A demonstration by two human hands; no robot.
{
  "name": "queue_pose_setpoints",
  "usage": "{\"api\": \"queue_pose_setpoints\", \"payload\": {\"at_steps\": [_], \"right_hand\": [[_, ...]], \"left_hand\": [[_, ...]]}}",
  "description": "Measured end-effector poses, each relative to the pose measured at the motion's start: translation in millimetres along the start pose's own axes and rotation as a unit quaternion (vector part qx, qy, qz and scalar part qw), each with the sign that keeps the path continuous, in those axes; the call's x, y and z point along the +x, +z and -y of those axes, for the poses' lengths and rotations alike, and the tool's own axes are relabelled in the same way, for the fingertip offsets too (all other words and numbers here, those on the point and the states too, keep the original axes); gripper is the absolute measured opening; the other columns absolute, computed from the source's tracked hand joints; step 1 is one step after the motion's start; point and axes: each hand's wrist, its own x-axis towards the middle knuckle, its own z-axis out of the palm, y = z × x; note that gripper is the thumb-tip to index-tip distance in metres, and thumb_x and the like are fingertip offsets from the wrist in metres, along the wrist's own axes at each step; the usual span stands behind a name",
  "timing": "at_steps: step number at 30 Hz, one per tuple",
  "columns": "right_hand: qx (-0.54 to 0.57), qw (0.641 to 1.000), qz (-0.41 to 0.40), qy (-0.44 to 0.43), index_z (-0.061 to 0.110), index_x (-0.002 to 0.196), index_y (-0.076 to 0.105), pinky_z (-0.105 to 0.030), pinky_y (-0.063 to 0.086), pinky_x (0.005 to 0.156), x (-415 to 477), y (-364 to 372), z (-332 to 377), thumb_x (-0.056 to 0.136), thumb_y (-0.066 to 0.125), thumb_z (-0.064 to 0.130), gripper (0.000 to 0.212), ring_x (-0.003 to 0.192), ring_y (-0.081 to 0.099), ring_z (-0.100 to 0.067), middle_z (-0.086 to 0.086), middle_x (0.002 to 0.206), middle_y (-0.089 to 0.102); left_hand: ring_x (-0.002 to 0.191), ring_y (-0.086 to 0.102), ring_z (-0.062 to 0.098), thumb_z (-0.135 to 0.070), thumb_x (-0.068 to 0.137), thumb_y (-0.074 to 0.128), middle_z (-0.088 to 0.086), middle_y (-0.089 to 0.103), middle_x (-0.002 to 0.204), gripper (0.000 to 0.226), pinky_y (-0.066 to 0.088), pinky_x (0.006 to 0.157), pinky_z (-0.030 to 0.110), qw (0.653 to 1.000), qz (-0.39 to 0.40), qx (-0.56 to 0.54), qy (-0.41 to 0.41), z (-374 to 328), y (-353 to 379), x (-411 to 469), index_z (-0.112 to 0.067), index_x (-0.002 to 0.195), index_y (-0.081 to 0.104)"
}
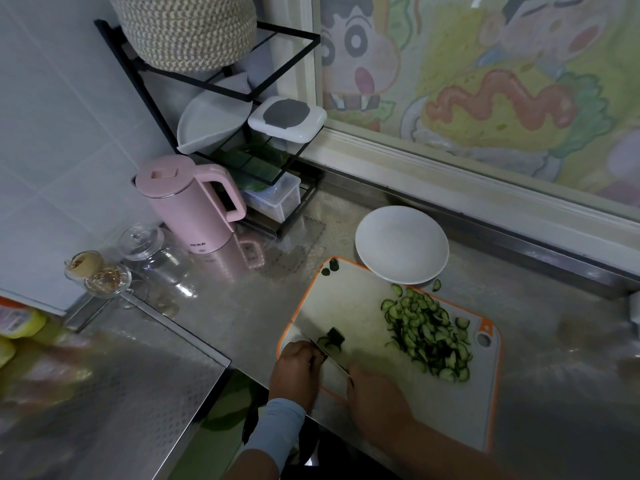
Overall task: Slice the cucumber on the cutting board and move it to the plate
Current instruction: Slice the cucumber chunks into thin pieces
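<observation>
Right grip (375,393) is curled round the handle of the knife (334,375), whose broad blade stands tilted on the cutting board (346,306). With curled fingers, the left grip (296,365) holds the last cucumber stub (333,339) against the blade. Cut slices (429,336) are heaped on the board's right half, near the white plate (401,244) on the counter (554,375).

The left hand's (295,366) arm wears a snug grey-blue sleeve (277,432) (ending at the wrist).
</observation>
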Motion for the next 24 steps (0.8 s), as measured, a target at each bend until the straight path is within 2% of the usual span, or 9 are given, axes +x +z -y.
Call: {"api": "queue_pose_setpoints", "payload": {"at_steps": [6, 11, 17, 20, 24], "right_hand": [[-0.032, 0.999, 0.024, 0.002, 0.016, 0.146, 0.030, -0.030, 0.038, 0.100, 14.4, -1.1, 13.1, 0.103, 0.028, 0.025, 0.044, 0.121, 0.052, -0.021, -0.006, 0.134, 0.053], [-0.006, 1.000, -0.017, -0.015, 0.012, 0.135, 0.040, -0.033, 0.046, 0.080, 30.0, -9.6, 29.7, 0.100, 0.033, 0.018, 0.037, 0.102, 0.062, -0.025, -0.009, 0.112, 0.064], [0.007, 0.998, -0.054, -0.023, 0.018, 0.131, 0.044, -0.032, 0.043, 0.075, 16.3, -13.8, 23.8, 0.102, 0.029, 0.028, 0.034, 0.099, 0.062, -0.023, -0.006, 0.106, 0.066], [-0.012, 0.999, -0.047, -0.020, 0.020, 0.132, 0.045, -0.031, 0.044, 0.080, 7.3, -10.4, 16.5, 0.103, 0.027, 0.032, 0.037, 0.101, 0.062, -0.023, -0.006, 0.109, 0.065], [-0.040, 0.999, -0.013, -0.008, 0.020, 0.132, 0.044, -0.032, 0.043, 0.089, -1.2, -5.5, 5.2, 0.103, 0.025, 0.033, 0.038, 0.109, 0.058, -0.023, -0.005, 0.118, 0.061]], "left_hand": [[0.093, 0.058, 0.015, -0.021, 0.086, 0.062, -0.004, 0.067, 0.096, 0.012, 0.041, 0.079, 0.019, 1.000, 0.009, 0.019, 0.019, 2.5, -0.9, -3.4, -0.018, 0.087, 0.074], [0.079, 0.057, 0.016, -0.016, 0.080, 0.066, -0.003, 0.061, 0.083, 0.008, 0.039, 0.068, 0.018, 1.000, 0.007, -0.014, 0.021, 6.0, -0.6, -1.8, -0.018, 0.073, 0.067], [0.082, 0.054, 0.014, -0.017, 0.082, 0.067, -0.004, 0.060, 0.084, 0.013, 0.034, 0.071, 0.015, 1.000, -0.002, -0.016, 0.015, 4.7, 1.3, -2.1, -0.018, 0.069, 0.066], [0.087, 0.053, 0.013, -0.022, 0.085, 0.064, -0.003, 0.062, 0.090, 0.013, 0.034, 0.074, 0.015, 1.000, 0.015, -0.004, 0.009, 6.8, 3.9, -1.1, -0.017, 0.075, 0.070], [0.082, 0.057, 0.016, -0.021, 0.082, 0.065, -0.005, 0.061, 0.083, 0.012, 0.037, 0.070, 0.017, 1.000, 0.018, -0.004, 0.012, 12.3, 7.4, -1.0, -0.021, 0.069, 0.067]]}}
